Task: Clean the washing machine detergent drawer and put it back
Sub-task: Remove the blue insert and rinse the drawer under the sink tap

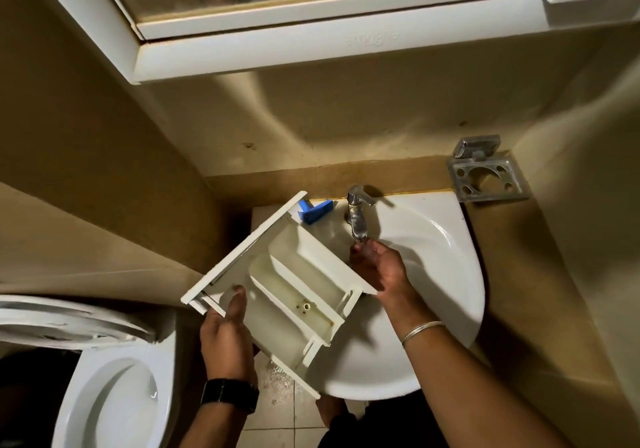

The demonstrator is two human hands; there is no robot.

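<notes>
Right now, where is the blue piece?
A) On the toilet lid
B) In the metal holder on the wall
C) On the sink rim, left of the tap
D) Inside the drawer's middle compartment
C: the blue piece lies on the back rim of the sink, just left of the tap and behind the drawer that the left hand holds.

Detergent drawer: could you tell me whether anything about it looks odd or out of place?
The detergent drawer, gripped by the left hand, has brownish specks around the small tube in one compartment. A blue insert lies apart on the sink rim behind it.
</notes>
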